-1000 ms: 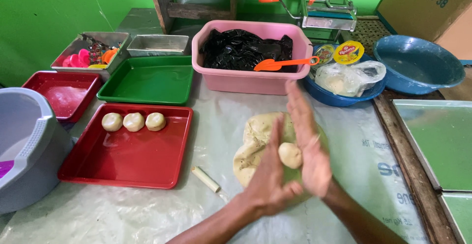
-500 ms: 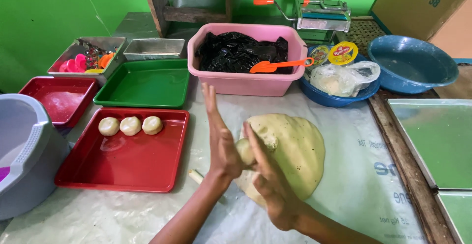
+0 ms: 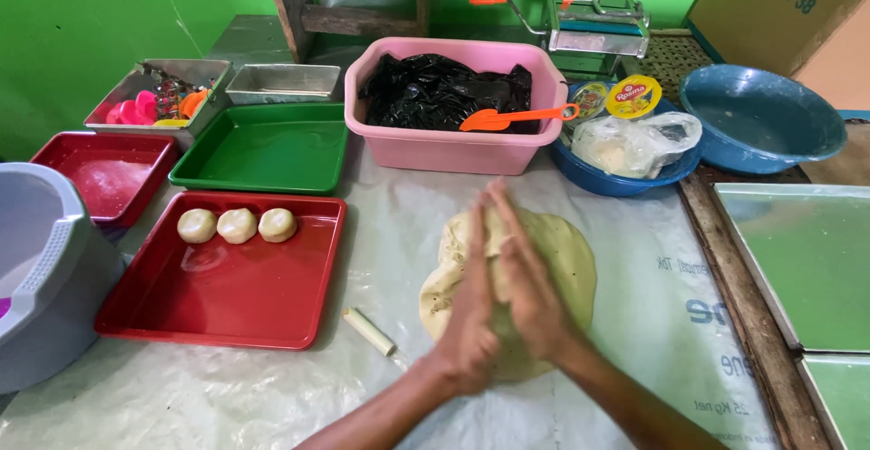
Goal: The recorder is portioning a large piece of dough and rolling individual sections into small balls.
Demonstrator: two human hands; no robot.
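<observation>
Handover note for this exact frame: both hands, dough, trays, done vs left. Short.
Left hand and right hand: palms pressed together above the flat pale dough sheet; any piece between them is hidden.
Three round pale dough balls sit in a row at the back of the red square tray.
A small cream cylinder lies on the plastic table cover beside the tray.
Done: three balls. Left: most of the dough sheet is unshaped.

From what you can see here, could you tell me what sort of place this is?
Probably a small home bakery or snack-making workspace: dough slab on a plastic-covered table, dough balls on a red tray, and a hand-cranked roller machine.
</observation>
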